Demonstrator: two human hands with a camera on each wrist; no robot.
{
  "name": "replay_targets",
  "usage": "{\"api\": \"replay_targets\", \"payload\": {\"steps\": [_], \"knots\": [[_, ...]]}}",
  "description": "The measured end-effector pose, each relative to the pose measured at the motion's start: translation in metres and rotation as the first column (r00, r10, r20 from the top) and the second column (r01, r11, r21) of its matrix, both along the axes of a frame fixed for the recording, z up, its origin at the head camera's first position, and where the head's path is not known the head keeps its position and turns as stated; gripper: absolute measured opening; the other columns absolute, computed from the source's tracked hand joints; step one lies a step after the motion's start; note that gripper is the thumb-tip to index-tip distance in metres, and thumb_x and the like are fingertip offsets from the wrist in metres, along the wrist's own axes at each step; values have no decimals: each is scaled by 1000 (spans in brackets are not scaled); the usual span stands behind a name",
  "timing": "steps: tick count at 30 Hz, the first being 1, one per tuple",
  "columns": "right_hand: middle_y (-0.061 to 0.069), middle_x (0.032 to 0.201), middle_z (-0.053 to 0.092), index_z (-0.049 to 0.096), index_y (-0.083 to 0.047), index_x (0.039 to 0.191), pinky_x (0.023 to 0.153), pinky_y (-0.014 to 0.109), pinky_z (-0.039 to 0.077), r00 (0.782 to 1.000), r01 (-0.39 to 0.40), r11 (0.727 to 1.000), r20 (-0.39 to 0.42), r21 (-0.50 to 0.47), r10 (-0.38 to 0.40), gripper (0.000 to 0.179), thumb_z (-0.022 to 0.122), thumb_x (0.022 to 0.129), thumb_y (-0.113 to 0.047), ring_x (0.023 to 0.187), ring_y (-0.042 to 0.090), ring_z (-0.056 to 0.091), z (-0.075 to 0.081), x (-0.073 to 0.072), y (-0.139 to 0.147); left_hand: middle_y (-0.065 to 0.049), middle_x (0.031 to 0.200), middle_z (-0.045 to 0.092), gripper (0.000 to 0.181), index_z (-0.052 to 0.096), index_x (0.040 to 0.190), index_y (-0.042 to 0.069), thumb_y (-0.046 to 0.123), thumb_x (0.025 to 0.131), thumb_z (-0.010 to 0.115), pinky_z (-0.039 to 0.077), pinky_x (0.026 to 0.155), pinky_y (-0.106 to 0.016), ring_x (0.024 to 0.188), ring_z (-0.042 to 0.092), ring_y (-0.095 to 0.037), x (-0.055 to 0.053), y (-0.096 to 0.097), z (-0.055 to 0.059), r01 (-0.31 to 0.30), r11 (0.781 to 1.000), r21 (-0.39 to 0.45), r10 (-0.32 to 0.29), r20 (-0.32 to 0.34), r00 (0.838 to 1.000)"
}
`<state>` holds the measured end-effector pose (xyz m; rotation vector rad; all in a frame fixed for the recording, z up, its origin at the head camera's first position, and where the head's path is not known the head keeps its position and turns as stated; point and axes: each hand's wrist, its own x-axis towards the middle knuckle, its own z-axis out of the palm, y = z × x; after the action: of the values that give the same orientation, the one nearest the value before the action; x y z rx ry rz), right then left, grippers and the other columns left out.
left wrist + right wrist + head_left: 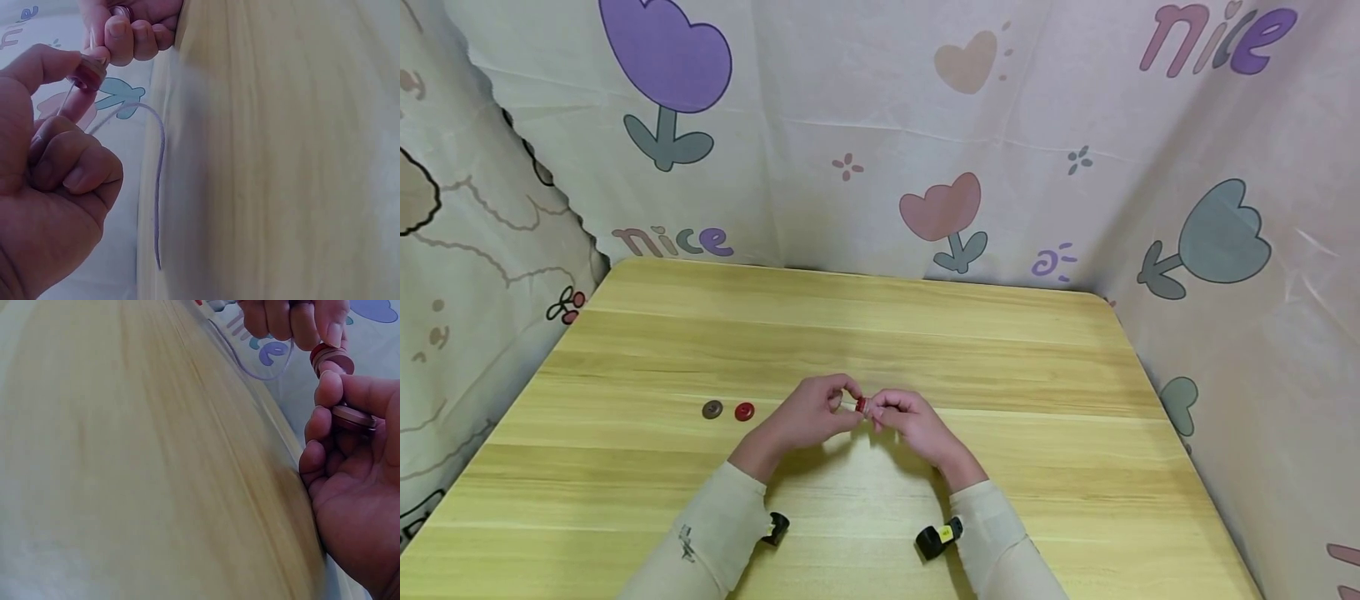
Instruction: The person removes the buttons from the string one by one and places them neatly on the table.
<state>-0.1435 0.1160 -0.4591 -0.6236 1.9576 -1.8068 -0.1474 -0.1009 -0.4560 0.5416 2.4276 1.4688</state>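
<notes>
In the head view my left hand (811,413) and right hand (919,427) meet over the middle of the table. The left thumb and index finger pinch a small stack of red and brownish round buttons (91,72) at its edges. A thin pale cord (160,181) comes off the stack and hangs in a loop with its end free. My right fingertips touch the face of that stack. More flat round buttons (354,419) sit inside the curled fingers of my right hand, partly hidden by them.
A grey-brown button (712,409) and a red button (744,412) lie side by side on the wooden table (1000,350), left of my left hand. Printed cloth (850,108) hangs behind the table and at both sides.
</notes>
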Motion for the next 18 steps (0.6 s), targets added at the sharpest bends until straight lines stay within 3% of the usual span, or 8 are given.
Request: {"api": "replay_targets", "payload": {"steps": [5, 8, 13, 18], "knots": [[42, 96, 53, 59, 17, 102, 90, 43, 40, 1000, -6, 1000, 12, -20, 6, 20, 47, 103, 1, 104, 53, 52, 0, -1, 0, 4, 58, 30, 21, 67, 105, 15, 20, 88, 78, 31, 50, -26, 50, 29, -11, 0, -3, 2, -15, 1000, 7, 15, -2, 1000], [41, 101, 55, 57, 20, 101, 100, 46, 37, 1000, -8, 1000, 7, -26, 8, 20, 47, 102, 2, 108, 43, 56, 0, -1, 0, 3, 59, 32, 21, 67, 105, 14, 20, 88, 78, 32, 50, -27, 50, 30, -12, 1, -5, 3, -35, 999, -6, 35, 2, 999], [36, 111, 59, 53, 22, 91, 105, 47, 36, 1000, -13, 999, -11, -34, 13, 22, 47, 102, 3, 113, 22, 58, 0, -2, 1, 3, 60, 33, 20, 67, 104, 14, 19, 88, 77, 32, 51, -27, 50, 30, -12, 1, -10, 5, -66, 998, -21, 66, 9, 998], [34, 111, 60, 51, 22, 87, 105, 47, 37, 999, -22, 998, -29, -55, 21, 24, 47, 102, 4, 113, 22, 59, 0, -2, 0, 4, 59, 32, 18, 67, 102, 15, 19, 87, 77, 31, 52, -28, 50, 30, -12, 1, -15, 6, -82, 996, -39, 82, 8, 997]]}}
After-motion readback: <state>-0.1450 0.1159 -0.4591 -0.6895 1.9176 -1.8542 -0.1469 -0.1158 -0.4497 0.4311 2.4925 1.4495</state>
